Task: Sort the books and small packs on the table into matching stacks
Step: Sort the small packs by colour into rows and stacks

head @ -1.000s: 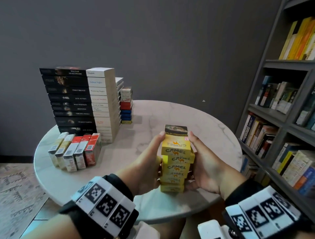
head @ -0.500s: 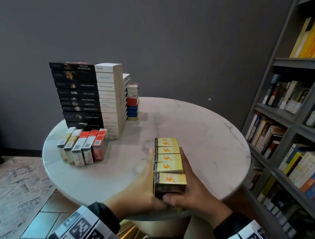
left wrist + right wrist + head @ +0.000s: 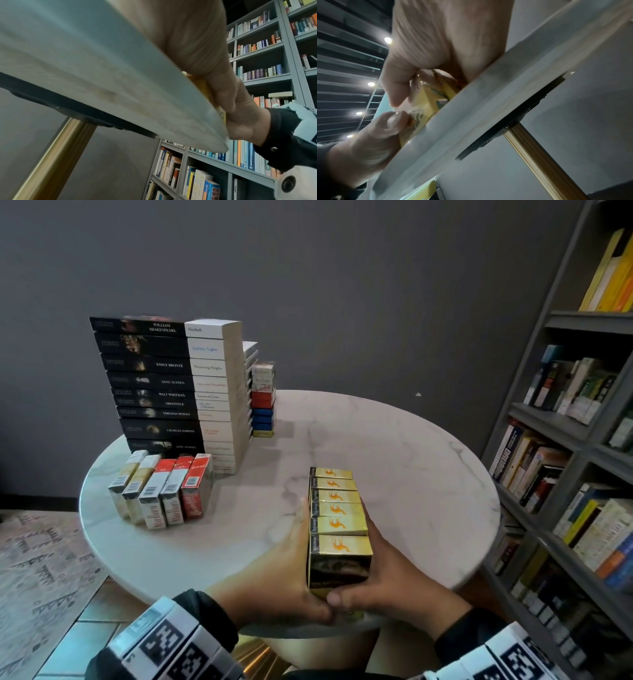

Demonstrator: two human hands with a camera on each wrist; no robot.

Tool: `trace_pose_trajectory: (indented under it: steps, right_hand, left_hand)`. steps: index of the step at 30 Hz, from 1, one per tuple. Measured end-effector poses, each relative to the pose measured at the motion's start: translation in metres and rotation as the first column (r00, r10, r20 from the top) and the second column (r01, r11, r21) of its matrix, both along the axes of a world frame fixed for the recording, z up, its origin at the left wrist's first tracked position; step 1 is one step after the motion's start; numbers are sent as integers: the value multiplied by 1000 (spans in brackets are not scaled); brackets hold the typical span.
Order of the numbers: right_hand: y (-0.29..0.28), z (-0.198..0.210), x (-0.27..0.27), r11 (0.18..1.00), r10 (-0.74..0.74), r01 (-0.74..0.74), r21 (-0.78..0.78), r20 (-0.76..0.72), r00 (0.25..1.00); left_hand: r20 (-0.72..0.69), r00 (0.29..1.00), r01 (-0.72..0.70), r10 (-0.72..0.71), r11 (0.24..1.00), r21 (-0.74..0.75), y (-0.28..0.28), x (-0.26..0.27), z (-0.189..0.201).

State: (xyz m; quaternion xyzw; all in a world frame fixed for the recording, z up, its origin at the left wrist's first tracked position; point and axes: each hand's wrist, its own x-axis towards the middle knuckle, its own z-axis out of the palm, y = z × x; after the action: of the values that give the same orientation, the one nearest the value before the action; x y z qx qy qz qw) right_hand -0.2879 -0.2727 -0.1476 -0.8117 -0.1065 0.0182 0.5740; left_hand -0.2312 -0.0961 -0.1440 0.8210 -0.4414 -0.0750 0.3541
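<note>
The left hand [image 3: 274,580] and right hand [image 3: 387,577] clamp the row of 6 yellow Camel packs [image 3: 337,508] between them, fingers flat along its long sides and thumbs hooked round its near end. The row lies on the bench [image 3: 394,440], its long axis pointing straight away from both hands. The book stack [image 3: 164,392] stands well left of the row's far end, on the left hand's side.

Wall [image 3: 342,285] dk grey, matte. Round marble-look table [image 3: 394,440] on brass pedestal [image 3: 51,155]. Grey bookshelf [image 3: 589,320] on R side, shelves packed. Floor: patterned rug [image 3: 41,570] + teal tiles [image 3: 78,642]. Slatted ceiling [image 3: 342,60] w/ spotlights [image 3: 387,40] lit
</note>
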Motion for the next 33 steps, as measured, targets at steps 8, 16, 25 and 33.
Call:
trace_pose_trajectory:
  steps: [8, 16, 25, 33]
  right_hand:
    - [3, 4, 2, 992, -23, 25, -123, 15, 1000]
    - [4, 3, -1, 986, -15, 11, -165, -18, 1000]
    - [4, 4, -7, 990, -14, 15, -142, 6, 1000]
    - [-6, 15, -5, 994, 32, -44, -98, -124, 992]
  left_hand:
    - [89, 993, -104, 78, 936, 337, 2, 1, -8]
    - [187, 982, -112, 35, 901, 419, 3, -5, -1]
    - [101, 988, -133, 115, 972, 196, 3, 1, -9]
    - [-136, 985, -105, 102, 994, -17, 6, 5, -6]
